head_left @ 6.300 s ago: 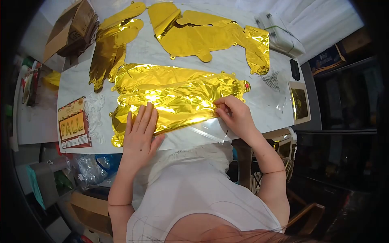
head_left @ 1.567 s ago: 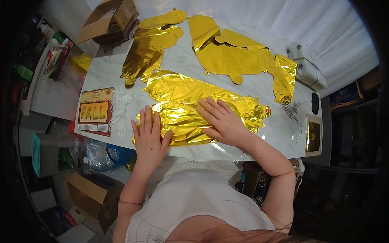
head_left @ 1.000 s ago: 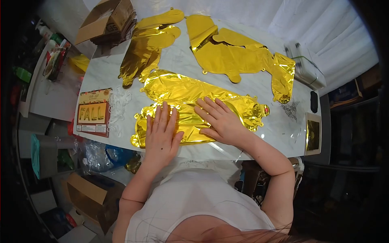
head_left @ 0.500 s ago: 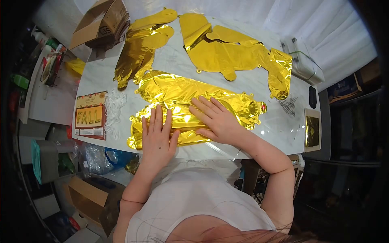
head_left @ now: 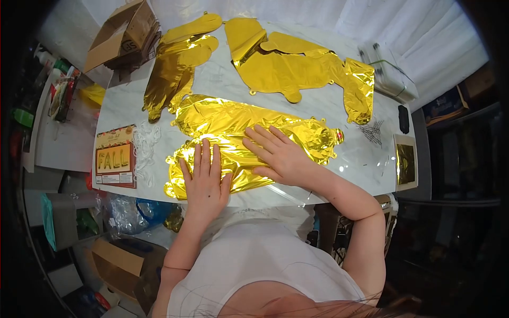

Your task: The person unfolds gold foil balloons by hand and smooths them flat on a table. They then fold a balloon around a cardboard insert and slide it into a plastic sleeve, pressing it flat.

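Observation:
A crinkled gold foil balloon, uninflated, lies across the near middle of the table. My left hand rests flat on its near left part, fingers stretched away from me. Farther right, my right hand lies flat on the same foil, its fingers spread and pointing up and left. Neither hand grips anything. Foil under both palms is hidden. Beyond it, a darker gold foil balloon is at the far left, and another flat gold foil balloon stretches along the back to the right.
At the left edge lie a FALL packet and white string. An open cardboard box stands back left. On the right are thin dark sticks, a black object, a framed gold piece and a strapped clear-wrapped stack.
The view has shifted slightly, so the tabletop things appear a little farther left. Both hands stay flat on the foil, and the foil near them is creased a little differently.

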A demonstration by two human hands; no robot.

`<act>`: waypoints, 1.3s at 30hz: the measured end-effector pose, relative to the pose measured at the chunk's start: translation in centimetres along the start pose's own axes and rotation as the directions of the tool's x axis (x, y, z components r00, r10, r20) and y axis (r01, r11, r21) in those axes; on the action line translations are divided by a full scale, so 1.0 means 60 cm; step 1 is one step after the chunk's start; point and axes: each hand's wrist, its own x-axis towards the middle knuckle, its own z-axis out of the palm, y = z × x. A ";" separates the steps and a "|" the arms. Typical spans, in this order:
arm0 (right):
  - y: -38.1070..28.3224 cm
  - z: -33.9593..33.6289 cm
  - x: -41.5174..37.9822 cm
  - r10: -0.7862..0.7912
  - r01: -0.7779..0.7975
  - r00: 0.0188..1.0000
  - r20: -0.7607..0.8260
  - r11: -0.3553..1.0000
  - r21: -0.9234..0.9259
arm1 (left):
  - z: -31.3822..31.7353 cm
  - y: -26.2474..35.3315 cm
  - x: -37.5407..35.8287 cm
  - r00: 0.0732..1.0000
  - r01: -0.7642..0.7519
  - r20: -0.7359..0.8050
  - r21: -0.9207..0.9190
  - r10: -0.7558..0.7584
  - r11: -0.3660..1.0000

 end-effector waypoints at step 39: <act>0.107 -0.078 0.022 0.318 -0.318 0.948 0.013 0.948 -0.003 | -0.009 -0.001 -0.008 0.991 -0.022 -0.131 -0.088 0.010 0.996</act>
